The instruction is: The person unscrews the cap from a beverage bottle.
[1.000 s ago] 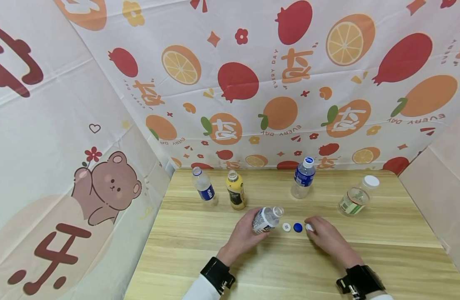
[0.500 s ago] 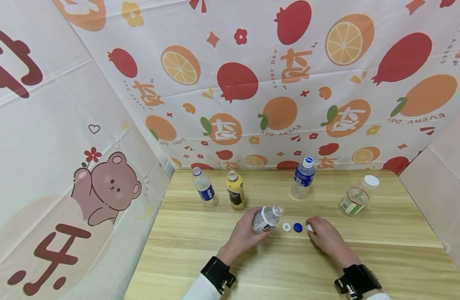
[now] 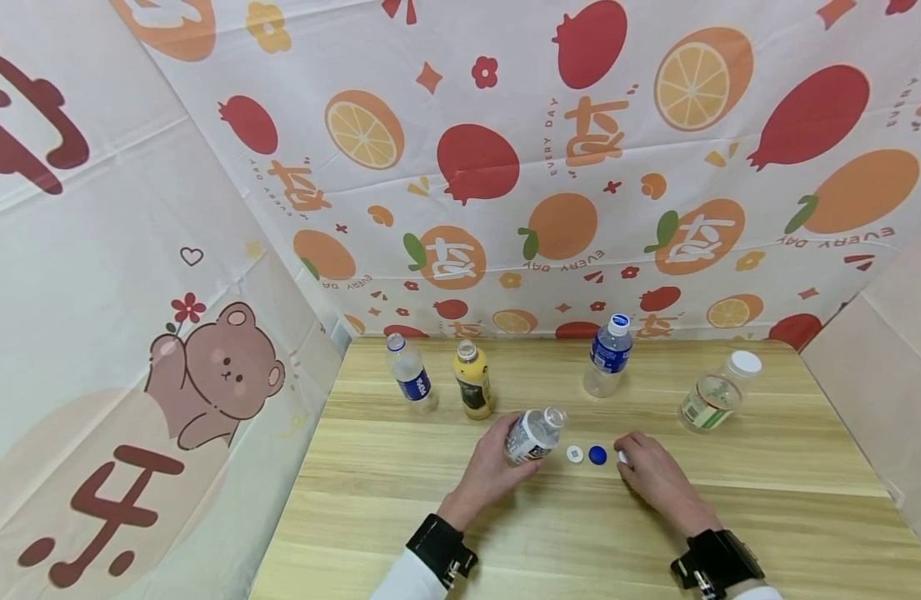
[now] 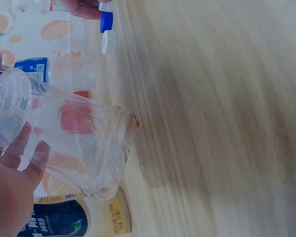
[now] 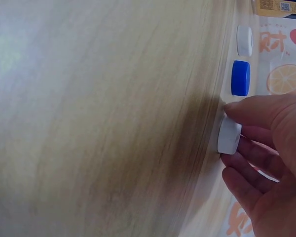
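Note:
My left hand (image 3: 493,458) grips a clear plastic bottle (image 3: 533,437) that has no cap and tilts to the right. Its transparent lower part (image 4: 84,133) shows large in the left wrist view. With thumb and fingers my right hand (image 3: 655,475) pinches a white bottle cap (image 5: 229,135) at the table surface. Just left of it lie a blue cap (image 3: 598,455) and another white cap (image 3: 575,454), in a row with it. The fingers partly cover the pinched cap in the head view.
Toward the table's back stand an uncapped clear bottle with a blue label (image 3: 415,383), an uncapped yellow bottle (image 3: 473,387), a blue-capped bottle (image 3: 608,358) and a white-lidded jar (image 3: 711,400). A fruit-print cloth (image 3: 550,292) hangs behind the wooden table (image 3: 550,542).
Both hands stay nearly where they were, the left on the bottle and the right at the white cap. The right hand has shifted very slightly to the right.

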A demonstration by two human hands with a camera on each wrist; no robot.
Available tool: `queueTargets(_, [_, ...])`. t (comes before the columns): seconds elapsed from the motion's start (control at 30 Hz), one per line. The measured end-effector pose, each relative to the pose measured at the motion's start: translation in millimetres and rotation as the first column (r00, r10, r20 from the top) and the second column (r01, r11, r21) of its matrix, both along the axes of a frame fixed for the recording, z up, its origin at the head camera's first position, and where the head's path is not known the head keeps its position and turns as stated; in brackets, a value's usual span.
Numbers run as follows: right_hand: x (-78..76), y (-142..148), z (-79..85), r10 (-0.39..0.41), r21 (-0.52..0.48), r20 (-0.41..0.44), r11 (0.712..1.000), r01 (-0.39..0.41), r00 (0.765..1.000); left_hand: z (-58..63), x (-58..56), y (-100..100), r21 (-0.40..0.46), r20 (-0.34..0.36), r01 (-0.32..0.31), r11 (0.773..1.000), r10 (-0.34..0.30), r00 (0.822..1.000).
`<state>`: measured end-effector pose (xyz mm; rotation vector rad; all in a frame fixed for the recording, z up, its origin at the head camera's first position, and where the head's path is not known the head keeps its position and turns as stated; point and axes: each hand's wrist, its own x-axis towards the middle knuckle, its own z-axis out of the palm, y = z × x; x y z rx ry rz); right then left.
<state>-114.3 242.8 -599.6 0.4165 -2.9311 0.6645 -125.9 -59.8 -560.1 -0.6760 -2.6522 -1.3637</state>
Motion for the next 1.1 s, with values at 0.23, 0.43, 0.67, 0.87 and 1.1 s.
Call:
queueTargets(0.23, [1.9,-1,0.5,-0.024,0.003,-0.016,1.000,0.024,1.000,1.8,-3.9,11,0.120,0.021,-0.020,0.993,0.017,1.000])
queueTargets(0.43, [2.9,0,7.8,-0.019,0.014,-0.092,1.000,0.020,0.996,7.9,-14.0,23,0.170,0.058,-0.051,0.984,0.042,0.997])
queueTargets(0.67, [3.7,4,14.8,-0.042,-0.012,-0.107,0.999,0.041,0.993,15.0,-29.2,38,0.176,0.123,-0.074,0.982,0.052,0.991])
queueTargets(0.87, [5.9,5,14.7,-0.044,-0.020,-0.116,0.999,0.042,0.992,18.2,-41.6,47,0.211,0.163,-0.116,0.971,0.083,0.983])
queueTargets(1.1, [6.1,4,17.6,-0.045,-0.025,-0.128,0.999,0.042,0.991,18.3,-58.0,52,0.214,0.176,-0.160,0.964,0.123,0.977])
